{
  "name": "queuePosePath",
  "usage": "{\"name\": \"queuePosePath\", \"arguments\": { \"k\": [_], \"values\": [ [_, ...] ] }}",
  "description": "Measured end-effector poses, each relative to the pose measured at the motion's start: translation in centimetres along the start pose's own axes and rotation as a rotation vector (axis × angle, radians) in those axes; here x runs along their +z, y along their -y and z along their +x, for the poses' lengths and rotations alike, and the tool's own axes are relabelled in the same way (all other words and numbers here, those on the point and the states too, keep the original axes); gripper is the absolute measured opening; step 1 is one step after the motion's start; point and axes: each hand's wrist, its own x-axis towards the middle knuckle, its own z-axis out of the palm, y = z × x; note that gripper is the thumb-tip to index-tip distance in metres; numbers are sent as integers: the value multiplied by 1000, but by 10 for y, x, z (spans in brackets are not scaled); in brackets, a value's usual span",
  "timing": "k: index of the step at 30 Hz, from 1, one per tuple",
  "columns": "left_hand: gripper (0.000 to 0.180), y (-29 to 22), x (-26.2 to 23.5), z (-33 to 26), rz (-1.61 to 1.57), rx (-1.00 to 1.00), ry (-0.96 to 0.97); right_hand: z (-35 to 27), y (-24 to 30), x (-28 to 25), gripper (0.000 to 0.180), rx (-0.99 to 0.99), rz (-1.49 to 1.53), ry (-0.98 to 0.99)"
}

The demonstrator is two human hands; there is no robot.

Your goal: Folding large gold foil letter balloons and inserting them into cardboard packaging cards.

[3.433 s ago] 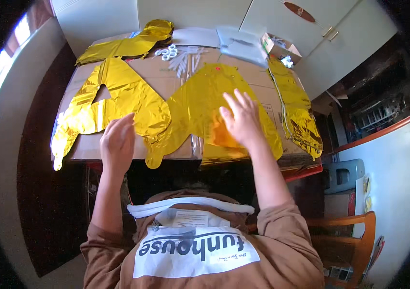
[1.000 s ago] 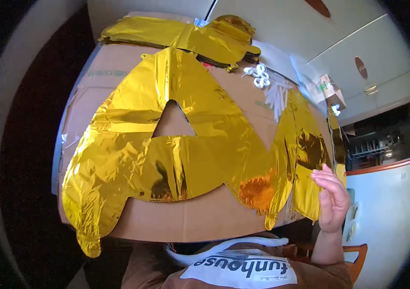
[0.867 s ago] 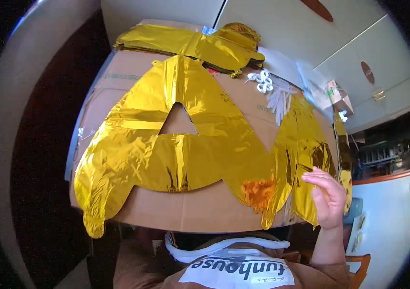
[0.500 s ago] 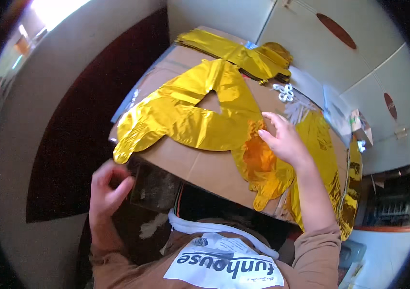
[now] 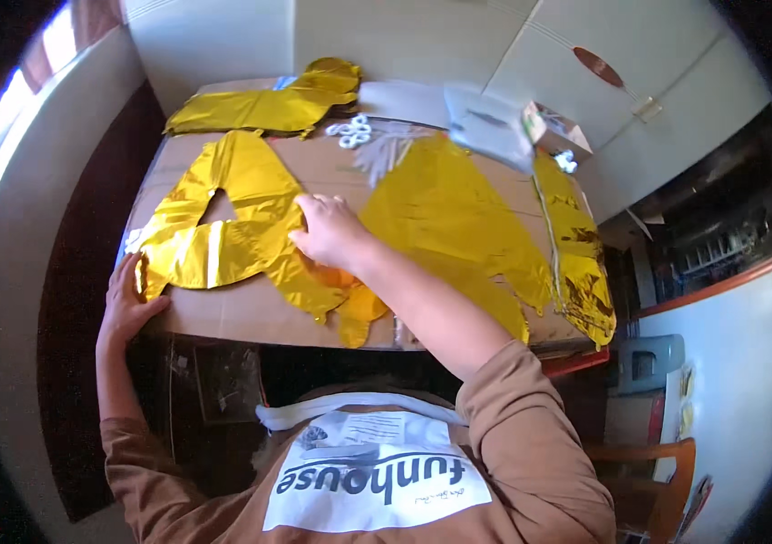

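Gold foil (image 5: 245, 243) — partly behind hands (image 5: 130, 306) (image 5: 336, 232)

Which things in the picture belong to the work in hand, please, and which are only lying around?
Likely in the work:
A-shaped foil
left hand, at its left foot
right hand, at its right side
second foil, beside it
perhaps the foil stack, white rings, clear strips

Seemingly just lying about:
stool
chair

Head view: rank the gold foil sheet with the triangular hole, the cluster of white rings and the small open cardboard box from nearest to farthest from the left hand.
1. Gold foil sheet: lower-left end right at the left hand.
2. White rings: farther back, near the middle.
3. Cardboard box: far right.
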Motion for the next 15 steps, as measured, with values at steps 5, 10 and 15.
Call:
{"name": "queuePosePath", "arguments": {
  "k": [5,10,15],
  "values": [
    [102,-50,-17,-3,352,156,-118,-40,-85,-105,47,24,116,-154],
    [63,-220,6,5,-275,525,164,-64,-195,-177,58,429,-75,-94],
    [50,-319,104,59,-105,1002,120,-47,-270,-155,85,449,-389,-192]
  ]
}}
